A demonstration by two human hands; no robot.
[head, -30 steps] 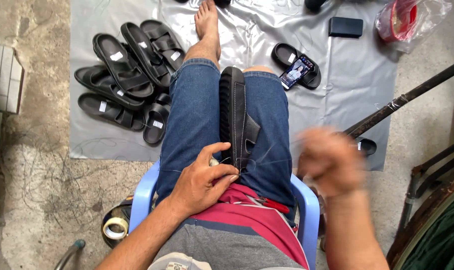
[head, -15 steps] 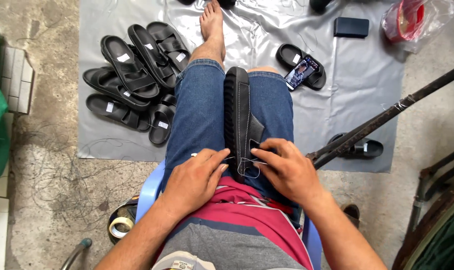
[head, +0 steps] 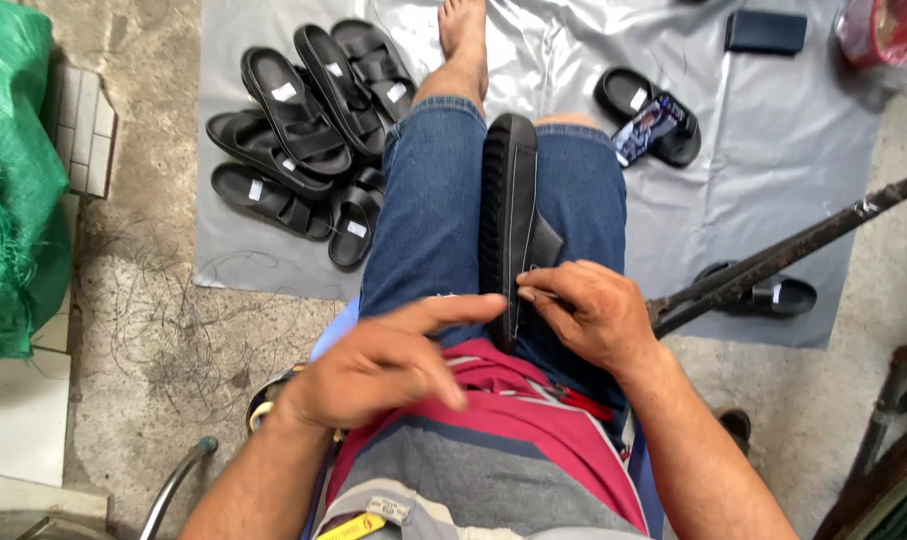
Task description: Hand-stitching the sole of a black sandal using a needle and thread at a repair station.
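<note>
You sit on a chair with a black sandal standing on edge between your thighs, sole side to your left, toe pointing away from you. Your right hand pinches the sandal's near end, fingers curled on its strap. Your left hand is released, holding nothing, fingers stretched toward the sandal's heel, hovering over your left thigh.

Room to move is tight on the right: a dark rusty bar slants in from the right edge and ends just beside your right wrist. To the left, bare concrete floor lies open between your knee and a green net bag at the frame's left edge.

Ahead, a grey sheet covers the floor. A pile of black sandals lies on its left part, near your left knee. On its right part another sandal carries a phone, and one more sandal lies half under the bar. A dark flat case lies at the sheet's far edge, with a red clear-plastic bag beside it; what is inside it you cannot tell.
</note>
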